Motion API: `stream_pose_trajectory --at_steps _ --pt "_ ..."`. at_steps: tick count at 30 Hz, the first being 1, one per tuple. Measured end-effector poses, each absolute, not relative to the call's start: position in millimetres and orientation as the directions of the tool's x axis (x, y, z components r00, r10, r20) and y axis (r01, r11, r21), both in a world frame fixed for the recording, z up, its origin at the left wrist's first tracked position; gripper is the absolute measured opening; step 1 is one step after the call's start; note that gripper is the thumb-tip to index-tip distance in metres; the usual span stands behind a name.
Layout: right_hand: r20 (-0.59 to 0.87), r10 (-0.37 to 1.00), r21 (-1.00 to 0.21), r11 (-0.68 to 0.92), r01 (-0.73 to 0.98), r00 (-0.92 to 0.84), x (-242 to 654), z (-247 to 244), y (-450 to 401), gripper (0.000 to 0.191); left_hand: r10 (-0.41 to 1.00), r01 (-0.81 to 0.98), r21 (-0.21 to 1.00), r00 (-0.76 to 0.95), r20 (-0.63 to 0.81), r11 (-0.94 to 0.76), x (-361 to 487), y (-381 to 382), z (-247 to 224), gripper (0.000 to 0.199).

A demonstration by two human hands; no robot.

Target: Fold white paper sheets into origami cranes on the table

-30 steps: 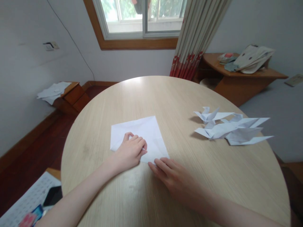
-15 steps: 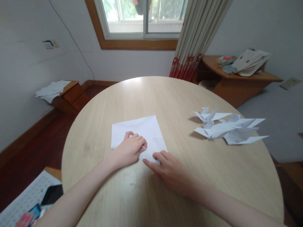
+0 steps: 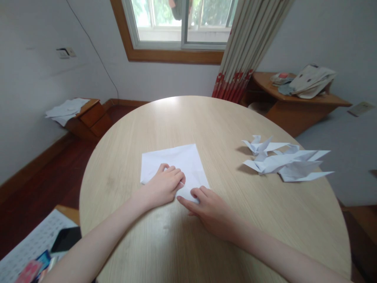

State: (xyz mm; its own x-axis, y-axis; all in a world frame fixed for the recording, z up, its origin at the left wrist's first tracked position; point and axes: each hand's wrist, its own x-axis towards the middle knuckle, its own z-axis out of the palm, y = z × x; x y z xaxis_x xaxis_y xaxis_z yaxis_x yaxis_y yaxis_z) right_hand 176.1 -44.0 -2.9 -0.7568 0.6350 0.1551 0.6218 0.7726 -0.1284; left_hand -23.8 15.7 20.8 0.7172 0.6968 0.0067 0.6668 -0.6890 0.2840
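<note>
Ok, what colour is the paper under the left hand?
The paper is white; it shows best in the head view.

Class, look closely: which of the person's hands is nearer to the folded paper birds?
The right. The right hand is at the sheet's near corner, left of the birds and closer to the viewer; the left hand lies farther left.

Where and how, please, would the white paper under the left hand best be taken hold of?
Probably the white paper is best pinched lightly at its far right corner, coming from the far side. It lies nearly flat with that corner uncovered, while the left hand rests over its near part and the right hand touches its near edge.
</note>
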Motion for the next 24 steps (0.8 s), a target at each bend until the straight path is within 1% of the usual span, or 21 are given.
stream_pose_trajectory --at_steps 5,7,10,17,24 --pt "0.140 0.613 -0.124 0.790 0.601 -0.778 180 -1 -43 0.044 0.705 0.673 0.287 0.709 0.010 -0.682 -23 15 22 0.007" --pt "0.132 0.599 -0.119 0.800 0.587 -0.790 183 -1 -42 0.047 0.702 0.670 0.293 0.712 0.008 -0.683 -23 15 22 0.006" --pt "0.117 0.579 -0.125 0.815 0.566 -0.807 188 1 -42 0.048 0.701 0.667 0.303 0.713 0.006 -0.681 -23 15 23 0.007" --pt "0.094 0.569 -0.205 0.814 0.544 -0.817 196 15 -41 0.031 0.700 0.662 0.321 0.714 0.004 -0.677 -25 15 22 0.007" --pt "0.103 0.597 -0.272 0.786 0.555 -0.795 208 21 -41 0.023 0.707 0.667 0.338 0.707 -0.010 -0.663 -25 15 23 0.006"
